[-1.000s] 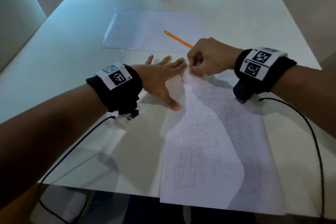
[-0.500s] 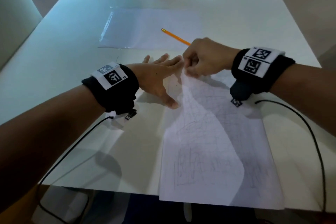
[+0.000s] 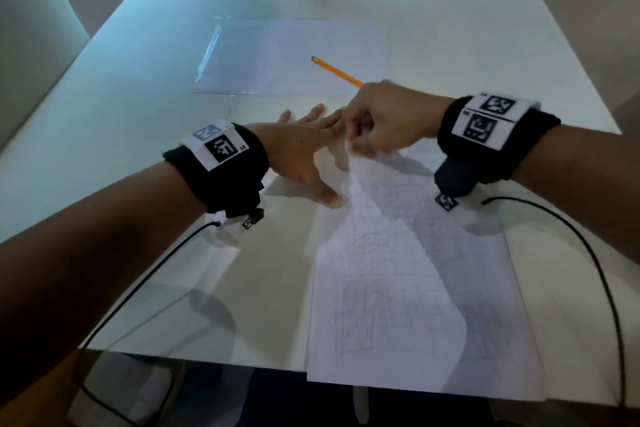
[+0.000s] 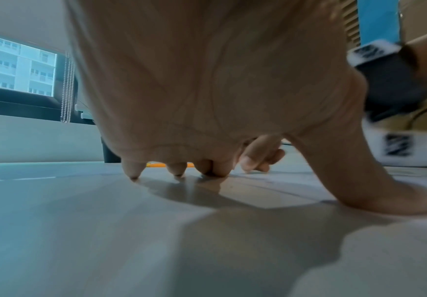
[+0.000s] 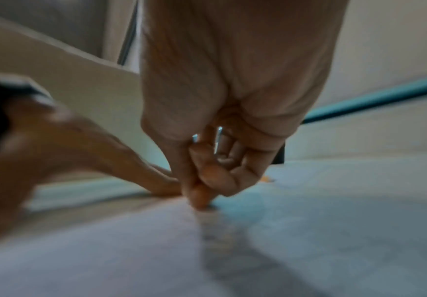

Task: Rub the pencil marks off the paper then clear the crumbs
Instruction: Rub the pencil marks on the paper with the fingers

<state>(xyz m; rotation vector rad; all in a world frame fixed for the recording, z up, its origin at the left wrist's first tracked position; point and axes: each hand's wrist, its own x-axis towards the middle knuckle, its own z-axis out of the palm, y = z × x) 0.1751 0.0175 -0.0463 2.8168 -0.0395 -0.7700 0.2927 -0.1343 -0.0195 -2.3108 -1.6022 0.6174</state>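
Rubbing step underway, far from done: paper (image 3: pixel 415 288) on the near right of the bench (image 3: pixel 138 114) is covered in pencil marks (image 3: pixel 381 322) over most of the sheet, no crumbs visible, clearing not started. Left hand (image 3: pixel 301 152) lies flat, fingers spread, bracing the far left corner. Right hand (image 3: pixel 384 118) is curled, pinching down at that corner; eraser not visible. Versus earlier frame: hands barely shifted, right hand blurred, marks unchanged. Pencil (image 3: pixel 337 72) lies beyond
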